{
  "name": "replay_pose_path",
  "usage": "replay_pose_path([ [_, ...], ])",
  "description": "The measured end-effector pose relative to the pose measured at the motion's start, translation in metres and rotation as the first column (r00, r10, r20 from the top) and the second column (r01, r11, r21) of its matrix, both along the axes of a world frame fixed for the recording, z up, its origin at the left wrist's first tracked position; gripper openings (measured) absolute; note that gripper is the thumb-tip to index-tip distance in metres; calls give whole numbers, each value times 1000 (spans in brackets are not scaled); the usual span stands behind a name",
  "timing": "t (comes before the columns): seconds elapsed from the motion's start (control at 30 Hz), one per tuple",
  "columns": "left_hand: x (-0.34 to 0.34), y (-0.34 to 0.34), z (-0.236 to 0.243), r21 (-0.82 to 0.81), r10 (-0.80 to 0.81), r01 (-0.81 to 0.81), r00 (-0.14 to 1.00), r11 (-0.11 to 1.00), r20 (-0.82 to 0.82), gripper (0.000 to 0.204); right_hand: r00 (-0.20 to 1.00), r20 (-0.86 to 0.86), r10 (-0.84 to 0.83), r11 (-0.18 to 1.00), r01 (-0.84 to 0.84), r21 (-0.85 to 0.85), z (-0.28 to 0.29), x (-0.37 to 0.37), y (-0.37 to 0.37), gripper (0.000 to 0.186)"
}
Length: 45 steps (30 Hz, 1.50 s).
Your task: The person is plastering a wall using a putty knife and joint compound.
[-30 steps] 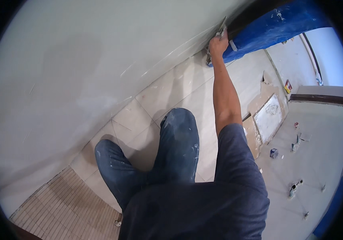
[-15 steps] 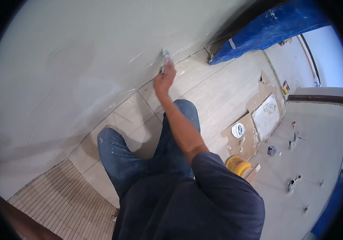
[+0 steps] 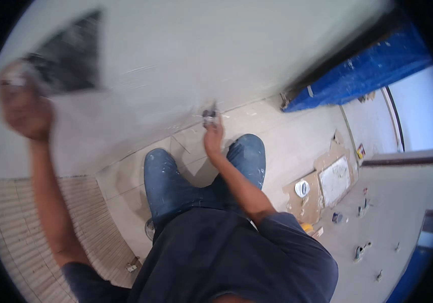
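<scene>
At the far left my left hand [image 3: 30, 111] is raised and closed round a wide putty knife [image 3: 77, 58], blurred by motion. Its dark, fan-shaped blade is smeared with pale filler and is in front of the light grey wall [image 3: 171, 45]; whether it touches cannot be told. Low on the wall, beyond my knees, my right hand [image 3: 214, 139] grips a smaller putty knife [image 3: 210, 116]. That tool is partly blurred, its tip close to the wall's foot. Thin raised ridges of filler run along the wall between the two hands.
Pale floor tiles [image 3: 272, 121] bear white specks. Blue sheeting [image 3: 368, 68] covers something at the upper right. Torn cardboard [image 3: 297, 197] lies to my right with a white round lid [image 3: 302, 189] and a white board [image 3: 335, 181]. A yellow tub [image 3: 307, 228] shows behind my sleeve. Pipe fittings [image 3: 359, 252] protrude at the right.
My left hand has come into view at the left with the wide putty knife. The right hand sits lower in the picture, still gripping its small one. The whole view has shifted.
</scene>
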<state>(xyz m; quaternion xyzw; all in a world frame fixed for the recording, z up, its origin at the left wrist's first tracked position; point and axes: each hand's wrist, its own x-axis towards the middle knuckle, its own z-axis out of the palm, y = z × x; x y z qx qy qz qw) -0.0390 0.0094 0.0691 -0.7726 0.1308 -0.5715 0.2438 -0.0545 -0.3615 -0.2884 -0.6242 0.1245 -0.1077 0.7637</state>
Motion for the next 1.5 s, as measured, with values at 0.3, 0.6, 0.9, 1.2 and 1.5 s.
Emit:
replay_pose_path([
  [0.3, -90, -202, -253, -284, -437, -336, 754, -898, 491, 33, 690, 503, 521, 810, -214, -546, 168, -88, -40, 34],
  [0.6, -120, -221, -219, -208, -341, -280, 610, -937, 715, 18, 512, 273, 815, 333, -27, -943, 191, -96, -34, 61],
  [0.9, -114, -188, -197, -240, -304, -194, 731, -951, 611, 18, 797, 176, 578, 203, 68, -977, 202, -63, -51, 66],
  [1.2, -75, -200, -110, -991, -763, -80, 633, 109, -135, 8, 744, 240, 623, 161, 178, -971, 230, -70, -23, 70],
  [1.5, -16, -172, -45, -861, -678, 479, 690, 168, 252, 15, 820, 283, 497, 787, -288, -545, 105, -45, -29, 46],
])
